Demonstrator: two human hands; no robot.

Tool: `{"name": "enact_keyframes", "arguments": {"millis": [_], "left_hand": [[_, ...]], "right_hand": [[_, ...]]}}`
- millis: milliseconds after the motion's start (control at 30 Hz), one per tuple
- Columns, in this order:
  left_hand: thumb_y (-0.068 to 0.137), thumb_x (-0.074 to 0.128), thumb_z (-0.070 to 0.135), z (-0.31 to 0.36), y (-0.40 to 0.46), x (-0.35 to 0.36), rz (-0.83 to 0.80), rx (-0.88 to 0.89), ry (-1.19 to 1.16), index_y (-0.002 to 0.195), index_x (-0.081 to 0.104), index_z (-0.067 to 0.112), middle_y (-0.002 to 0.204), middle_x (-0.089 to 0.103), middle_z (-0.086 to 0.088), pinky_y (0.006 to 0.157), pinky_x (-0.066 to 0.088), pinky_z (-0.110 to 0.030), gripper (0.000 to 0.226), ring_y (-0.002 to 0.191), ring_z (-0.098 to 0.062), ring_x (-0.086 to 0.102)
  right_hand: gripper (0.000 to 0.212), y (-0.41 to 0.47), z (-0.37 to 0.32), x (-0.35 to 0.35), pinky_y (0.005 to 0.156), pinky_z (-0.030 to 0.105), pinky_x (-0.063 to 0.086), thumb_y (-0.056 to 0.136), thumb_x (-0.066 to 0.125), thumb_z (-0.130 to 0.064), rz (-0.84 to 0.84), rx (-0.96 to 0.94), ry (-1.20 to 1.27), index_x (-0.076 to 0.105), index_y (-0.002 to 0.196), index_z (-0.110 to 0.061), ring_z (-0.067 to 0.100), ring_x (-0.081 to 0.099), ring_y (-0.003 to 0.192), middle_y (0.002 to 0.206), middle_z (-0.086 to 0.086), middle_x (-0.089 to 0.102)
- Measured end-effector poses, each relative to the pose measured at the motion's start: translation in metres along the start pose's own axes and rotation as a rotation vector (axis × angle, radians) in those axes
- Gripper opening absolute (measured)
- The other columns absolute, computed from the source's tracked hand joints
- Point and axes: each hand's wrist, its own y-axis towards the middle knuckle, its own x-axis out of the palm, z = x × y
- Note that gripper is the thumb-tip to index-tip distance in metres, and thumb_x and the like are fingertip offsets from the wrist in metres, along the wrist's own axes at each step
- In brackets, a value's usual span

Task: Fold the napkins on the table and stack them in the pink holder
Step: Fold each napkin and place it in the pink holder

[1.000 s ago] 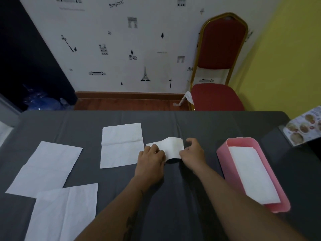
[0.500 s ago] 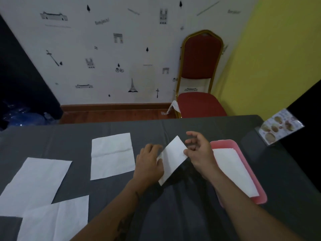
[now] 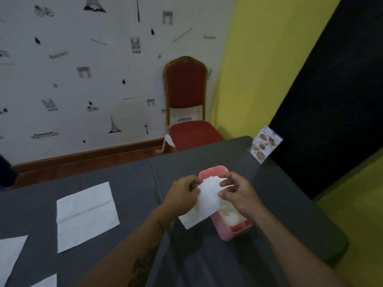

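While both sets of fingertips (image 3: pixel 224 184) pinch its top edge, the left hand (image 3: pixel 182 195) and right hand (image 3: pixel 238 193) have lifted the folded napkin (image 3: pixel 204 204) off the table (image 3: pixel 134 183) to hang over the pink holder (image 3: pixel 224 235); stacking looks imminent, with flat napkins (image 3: pixel 85 216) waiting.

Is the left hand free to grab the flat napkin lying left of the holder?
Probably not yet: the left hand and right hand both pinch the folded napkin over the pink holder. The flat napkin lies unobstructed.
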Motion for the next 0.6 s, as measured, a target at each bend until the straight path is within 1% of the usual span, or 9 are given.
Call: {"name": "enact_keyframes", "arguments": {"millis": [67,100,200,267,333,400,467,533,600], "left_hand": [[0.093,0.054,0.014,0.011,0.002,0.006,-0.042,0.085,0.089,0.108,0.067,0.023,0.107,0.065,0.004,0.085,0.048,-0.026,0.021,0.092,-0.014,0.059],[0.093,0.055,0.014,0.017,0.002,0.008,-0.066,0.120,0.129,0.109,0.068,0.022,0.109,0.067,0.003,0.087,0.050,-0.027,0.022,0.093,-0.014,0.059],[0.093,0.056,0.020,0.033,0.006,0.014,-0.096,0.181,0.232,0.110,0.066,0.026,0.109,0.069,0.003,0.091,0.051,-0.032,0.020,0.092,-0.013,0.060],[0.092,0.056,0.026,0.037,0.009,0.015,-0.061,0.191,0.289,0.113,0.060,0.031,0.112,0.067,0.006,0.097,0.046,-0.037,0.022,0.098,-0.015,0.059],[0.089,0.057,0.031,0.033,0.014,0.015,0.019,0.202,0.372,0.117,0.054,0.036,0.119,0.061,0.010,0.104,0.036,-0.041,0.028,0.108,-0.015,0.053],[0.085,0.061,0.033,0.024,0.016,0.015,0.134,0.176,0.436,0.119,0.050,0.040,0.124,0.053,0.011,0.106,0.028,-0.041,0.037,0.114,-0.015,0.045],[0.084,0.063,0.031,0.021,0.018,0.017,0.221,0.112,0.434,0.121,0.049,0.041,0.126,0.048,0.011,0.107,0.026,-0.042,0.042,0.118,-0.015,0.041],[0.085,0.064,0.030,0.018,0.018,0.023,0.217,0.062,0.406,0.122,0.049,0.040,0.126,0.047,0.010,0.107,0.027,-0.043,0.042,0.118,-0.015,0.041],[0.085,0.065,0.030,0.016,0.016,0.031,0.155,0.040,0.374,0.123,0.050,0.039,0.128,0.050,0.010,0.108,0.030,-0.044,0.042,0.118,-0.015,0.045]], "right_hand": [[0.035,0.000,0.002,-0.009,0.073,0.032,0.059,0.085,0.074,-0.007,-0.024,0.016,-0.069,0.065,0.114,-0.023,0.019,0.064,0.088,0.101,0.001,0.062],[0.031,0.002,0.003,-0.012,0.073,0.031,0.058,0.085,0.075,-0.011,-0.028,0.016,-0.101,0.066,0.112,-0.023,0.018,0.064,0.086,0.097,0.000,0.062],[0.006,0.008,-0.003,-0.019,0.074,0.034,0.059,0.087,0.072,-0.018,-0.011,0.011,-0.259,0.071,0.090,-0.023,0.015,0.068,0.086,0.090,-0.003,0.070],[0.007,0.013,-0.005,-0.023,0.068,0.033,0.055,0.087,0.069,-0.017,0.032,0.039,-0.266,0.070,0.081,-0.020,0.017,0.068,0.084,0.087,-0.001,0.071],[0.007,0.014,-0.002,-0.027,0.063,0.030,0.049,0.086,0.066,-0.014,0.101,0.106,-0.171,0.070,0.082,-0.018,0.019,0.066,0.082,0.087,0.002,0.070],[0.008,0.014,0.007,-0.029,0.061,0.031,0.050,0.083,0.063,-0.009,0.192,0.170,-0.021,0.069,0.081,-0.013,0.023,0.066,0.080,0.085,0.007,0.070],[0.007,0.013,0.021,-0.032,0.058,0.032,0.050,0.081,0.061,-0.006,0.258,0.254,0.109,0.067,0.081,-0.010,0.025,0.065,0.080,0.088,0.011,0.070],[0.008,0.010,0.033,-0.032,0.056,0.031,0.049,0.081,0.061,-0.004,0.322,0.333,0.215,0.066,0.083,-0.010,0.025,0.064,0.077,0.092,0.014,0.071],[0.010,0.007,0.040,-0.033,0.056,0.030,0.052,0.082,0.060,-0.001,0.361,0.390,0.254,0.065,0.086,-0.008,0.027,0.067,0.081,0.095,0.014,0.071]]}}
